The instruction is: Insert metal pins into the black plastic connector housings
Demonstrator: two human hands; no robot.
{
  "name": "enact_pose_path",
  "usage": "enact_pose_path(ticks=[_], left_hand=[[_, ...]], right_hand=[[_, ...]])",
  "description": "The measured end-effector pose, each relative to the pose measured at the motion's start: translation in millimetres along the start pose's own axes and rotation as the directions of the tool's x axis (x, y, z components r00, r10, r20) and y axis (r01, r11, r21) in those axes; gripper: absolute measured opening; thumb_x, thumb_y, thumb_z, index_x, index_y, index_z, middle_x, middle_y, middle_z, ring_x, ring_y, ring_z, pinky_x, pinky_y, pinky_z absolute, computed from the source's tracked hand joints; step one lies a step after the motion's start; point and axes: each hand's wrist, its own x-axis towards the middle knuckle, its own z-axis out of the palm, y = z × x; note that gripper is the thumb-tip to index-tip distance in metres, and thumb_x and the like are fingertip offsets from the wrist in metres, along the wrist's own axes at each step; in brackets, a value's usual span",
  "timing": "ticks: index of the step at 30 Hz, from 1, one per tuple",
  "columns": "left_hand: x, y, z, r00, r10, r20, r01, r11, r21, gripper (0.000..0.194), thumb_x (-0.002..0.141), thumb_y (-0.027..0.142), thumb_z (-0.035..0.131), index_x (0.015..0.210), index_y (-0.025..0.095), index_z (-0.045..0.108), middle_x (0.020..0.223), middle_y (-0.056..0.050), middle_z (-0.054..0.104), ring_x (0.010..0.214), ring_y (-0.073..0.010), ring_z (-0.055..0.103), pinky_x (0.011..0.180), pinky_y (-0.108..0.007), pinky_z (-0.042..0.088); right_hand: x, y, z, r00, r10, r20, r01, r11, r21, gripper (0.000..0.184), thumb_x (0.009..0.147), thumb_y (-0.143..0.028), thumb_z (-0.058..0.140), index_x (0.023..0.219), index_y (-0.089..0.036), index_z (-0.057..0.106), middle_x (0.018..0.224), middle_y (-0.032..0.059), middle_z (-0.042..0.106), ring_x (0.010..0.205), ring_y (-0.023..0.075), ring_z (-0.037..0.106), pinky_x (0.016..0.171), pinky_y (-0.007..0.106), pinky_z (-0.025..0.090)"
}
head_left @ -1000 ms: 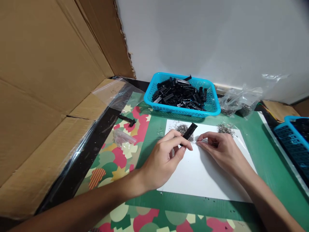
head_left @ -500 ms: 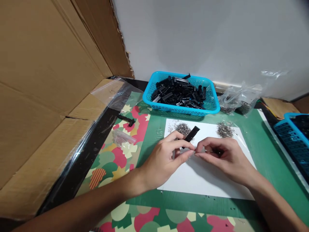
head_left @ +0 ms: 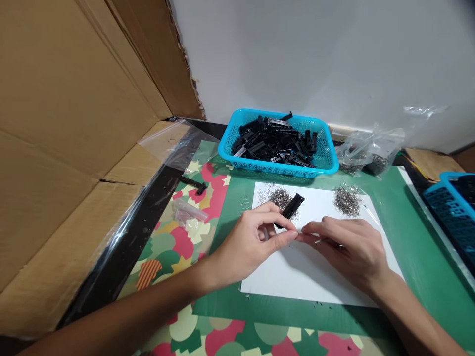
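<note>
My left hand is closed over the white sheet, its curled fingers around a long black plastic piece that sticks up past the knuckles. Its thumb and index fingertip pinch together. Touching or almost touching them are the fingertips of my right hand, also closed. A thin, slender bit shows at the right hand's fingers; what it is I cannot make out. Anything tiny between the fingertips is hidden. Just behind the left hand lies a pile of small metal pieces, and a second metal pile lies behind the right hand.
A blue basket full of black plastic pieces stands at the back. Clear bags of metal bits sit beside it. Another blue basket is at the right edge. Cardboard walls the left side, near a loose black part and plastic bag.
My right hand has turned over, more of its back showing, with the fingertips still at the left hand's pinch. The black piece has shifted slightly left in my left hand.
</note>
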Motion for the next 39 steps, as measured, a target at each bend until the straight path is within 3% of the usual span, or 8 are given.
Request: enact_pose_path(ticks=[3, 9, 14, 19, 22, 26, 32, 39], left_hand=[[-1, 3, -0.5, 1.0, 0.005, -0.012, -0.005, 1.0, 0.001, 0.017, 0.095, 0.033, 0.074, 0.094, 0.017, 0.081, 0.095, -0.002, 0.057, 0.066, -0.0064, 0.048, 0.057, -0.021, 0.038], [-1, 5, 0.8, 0.995, 0.049, -0.086, -0.049, 0.999, 0.002, 0.018, 0.095, 0.033, 0.074, 0.093, 0.016, 0.08, 0.09, -0.001, 0.055, 0.067, -0.0078, 0.047, 0.056, -0.02, 0.039], [-3, 3, -0.3, 0.995, 0.042, -0.086, -0.041, 0.999, 0.012, 0.024, 0.101, 0.039, 0.065, 0.105, 0.02, 0.079, 0.104, -0.006, 0.062, 0.086, -0.0146, 0.059, 0.063, -0.021, 0.048], [-3, 2, -3.2, 0.999, -0.016, -0.05, 0.011, 0.996, -0.086, 0.032, 0.109, 0.041, 0.048, 0.123, 0.022, 0.07, 0.105, -0.006, 0.064, 0.071, -0.01, 0.056, 0.06, -0.022, 0.048], [-3, 0, -1.7, 0.997, -0.015, -0.081, 0.002, 0.987, -0.164, 0.028, 0.103, 0.039, 0.064, 0.126, 0.024, 0.06, 0.109, -0.005, 0.064, 0.074, -0.0097, 0.058, 0.064, -0.022, 0.051], [-3, -1, 1.2, 0.995, -0.051, -0.083, 0.029, 0.97, -0.242, 0.054, 0.089, 0.033, 0.084, 0.131, 0.027, 0.05, 0.104, -0.002, 0.067, 0.075, -0.0094, 0.062, 0.071, -0.023, 0.054], [0, 4, 1.6, 0.994, -0.024, -0.103, 0.004, 0.981, -0.193, 0.048, 0.08, 0.035, 0.092, 0.119, 0.019, 0.069, 0.107, -0.008, 0.074, 0.101, -0.0202, 0.069, 0.085, -0.03, 0.058], [1, 0, 3.2, 0.995, 0.025, -0.099, -0.043, 0.982, -0.184, 0.042, 0.083, 0.035, 0.089, 0.118, 0.018, 0.075, 0.111, -0.01, 0.077, 0.1, -0.0211, 0.071, 0.085, -0.032, 0.06]], right_hand=[[0, -2, 1, 1.0, -0.002, -0.007, 0.002, 1.0, -0.019, 0.011, 0.101, -0.015, 0.066, 0.094, -0.018, 0.074, 0.061, -0.0039, 0.064, 0.047, 0.007, 0.053, 0.05, 0.021, 0.039], [2, -11, 3, 0.963, 0.267, 0.012, -0.267, 0.954, 0.138, 0.011, 0.099, -0.026, 0.069, 0.094, -0.021, 0.078, 0.058, -0.0048, 0.06, 0.043, 0.0072, 0.045, 0.044, 0.02, 0.038], [1, -16, 5, 0.94, 0.334, -0.067, -0.319, 0.933, 0.169, 0.012, 0.097, -0.027, 0.07, 0.091, -0.021, 0.078, 0.055, -0.0047, 0.055, 0.042, 0.0079, 0.04, 0.039, 0.021, 0.034], [-1, -15, 6, 0.959, 0.16, -0.236, -0.173, 0.984, -0.035, 0.009, 0.094, -0.015, 0.073, 0.091, -0.023, 0.077, 0.055, -0.0041, 0.061, 0.043, 0.0084, 0.047, 0.046, 0.023, 0.042], [-2, -14, 7, 0.969, 0.032, -0.244, -0.064, 0.99, -0.128, 0.014, 0.092, -0.009, 0.074, 0.093, -0.023, 0.076, 0.057, -0.0041, 0.064, 0.043, 0.0084, 0.05, 0.049, 0.023, 0.045], [-4, -13, 7, 0.975, -0.006, -0.221, -0.023, 0.992, -0.126, 0.016, 0.093, -0.009, 0.072, 0.099, -0.023, 0.076, 0.057, -0.0047, 0.063, 0.044, 0.0085, 0.051, 0.05, 0.024, 0.046], [-6, -11, 4, 0.982, -0.101, -0.161, 0.078, 0.986, -0.144, 0.03, 0.095, -0.006, 0.068, 0.118, -0.023, 0.075, 0.055, -0.0057, 0.056, 0.045, 0.0088, 0.048, 0.048, 0.026, 0.038], [-7, -10, 3, 0.99, -0.112, -0.085, 0.106, 0.992, -0.07, 0.032, 0.097, -0.006, 0.062, 0.125, -0.02, 0.072, 0.06, -0.0047, 0.059, 0.047, 0.0087, 0.049, 0.049, 0.025, 0.037]])
